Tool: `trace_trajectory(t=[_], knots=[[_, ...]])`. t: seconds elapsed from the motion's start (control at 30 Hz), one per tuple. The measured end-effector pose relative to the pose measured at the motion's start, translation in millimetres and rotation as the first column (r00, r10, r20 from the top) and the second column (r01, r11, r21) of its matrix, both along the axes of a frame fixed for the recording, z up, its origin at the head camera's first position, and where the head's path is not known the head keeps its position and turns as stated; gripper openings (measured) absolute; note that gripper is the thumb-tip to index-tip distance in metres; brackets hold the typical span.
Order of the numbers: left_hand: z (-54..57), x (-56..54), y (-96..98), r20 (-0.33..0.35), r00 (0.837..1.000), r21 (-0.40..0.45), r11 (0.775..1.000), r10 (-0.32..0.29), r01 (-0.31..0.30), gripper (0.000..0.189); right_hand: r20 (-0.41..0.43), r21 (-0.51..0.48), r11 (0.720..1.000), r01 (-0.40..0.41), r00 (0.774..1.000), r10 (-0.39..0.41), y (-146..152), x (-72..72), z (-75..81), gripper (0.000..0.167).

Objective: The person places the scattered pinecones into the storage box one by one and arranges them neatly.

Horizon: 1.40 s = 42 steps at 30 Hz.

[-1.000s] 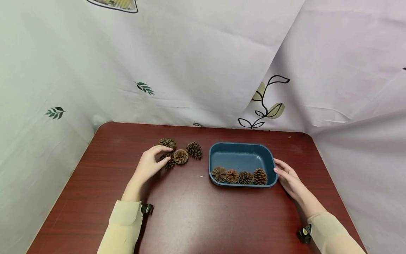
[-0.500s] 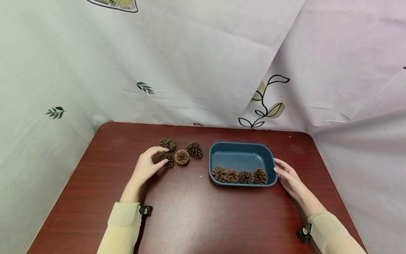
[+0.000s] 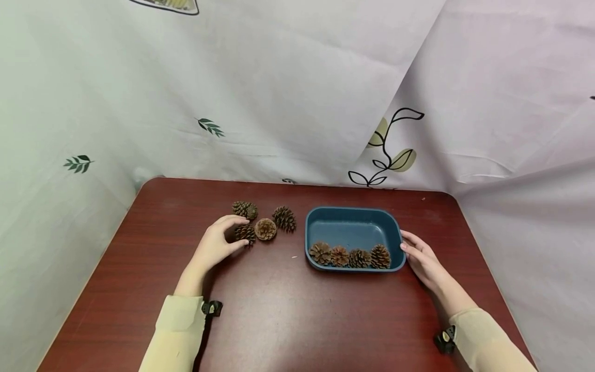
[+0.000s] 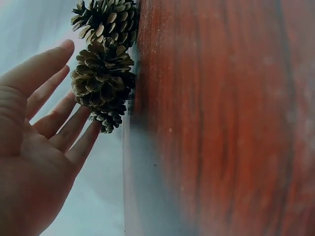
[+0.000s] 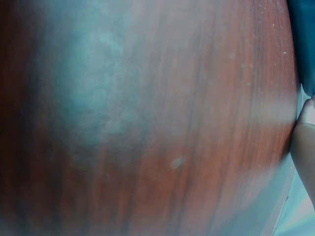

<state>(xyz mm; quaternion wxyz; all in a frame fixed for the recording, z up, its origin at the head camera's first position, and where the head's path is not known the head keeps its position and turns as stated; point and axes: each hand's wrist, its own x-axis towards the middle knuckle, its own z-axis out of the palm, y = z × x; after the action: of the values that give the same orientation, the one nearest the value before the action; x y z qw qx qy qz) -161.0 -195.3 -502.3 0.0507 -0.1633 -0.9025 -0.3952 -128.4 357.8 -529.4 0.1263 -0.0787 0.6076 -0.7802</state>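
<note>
My left hand (image 3: 216, 243) is spread around the near-left pine cone (image 3: 245, 234), thumb on the near side and fingers beyond it. In the left wrist view, its thumb stands apart from the pine cones (image 4: 102, 78) and the fingers reach out nearly straight. Beside that cone lies another, round pine cone (image 3: 265, 229); a longer pine cone (image 3: 244, 209) lies just behind, and a fourth, spiky pine cone (image 3: 284, 219) is to the right. My right hand (image 3: 424, 261) rests its fingertips against the right end of the blue plastic box (image 3: 355, 209), which stands upright on the table.
Inside the box, several pine cones (image 3: 359, 258) line the near wall. The dark red wooden table (image 3: 297, 315) reaches back to a pale curtain (image 3: 279, 103) with leaf prints. A small pale fleck (image 3: 294, 257) lies left of the box.
My left hand has drawn back slightly to the left, and its thumb and fingers have spread wider about the near-left pine cone. My right hand and the box have stayed in place.
</note>
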Motion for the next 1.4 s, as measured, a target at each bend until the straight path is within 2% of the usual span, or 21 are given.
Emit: trace_trajectory(t=[0.4,0.67,0.83,1.03,1.4], knots=[[0.1,-0.8,0.7,-0.005,1.0,-0.055,0.998,-0.026,0.026,0.051,0.018,0.028,0.999,0.02,1.0,-0.021,-0.4,0.5,0.7,0.043],[-0.2,-1.8,5.1,0.005,0.999,-0.183,0.983,-0.034,0.034,0.051,0.016,0.017,1.0,0.02,1.0,-0.021,-1.1,0.9,1.2,0.045],[-0.5,-3.3,7.4,0.009,0.999,-0.227,0.973,-0.031,0.032,0.056,0.017,0.014,1.0,0.015,1.0,-0.015,-1.4,1.0,1.0,0.044],[-1.2,-5.6,7.0,-0.011,1.0,-0.239,0.971,-0.023,0.02,0.062,0.014,0.013,1.0,0.013,1.0,-0.014,-1.4,1.1,0.9,0.045],[-2.4,-5.3,4.4,-0.008,1.0,-0.236,0.972,0.02,-0.021,0.056,-0.003,-0.003,1.0,-0.006,1.0,0.006,1.0,-0.2,-0.9,0.047]])
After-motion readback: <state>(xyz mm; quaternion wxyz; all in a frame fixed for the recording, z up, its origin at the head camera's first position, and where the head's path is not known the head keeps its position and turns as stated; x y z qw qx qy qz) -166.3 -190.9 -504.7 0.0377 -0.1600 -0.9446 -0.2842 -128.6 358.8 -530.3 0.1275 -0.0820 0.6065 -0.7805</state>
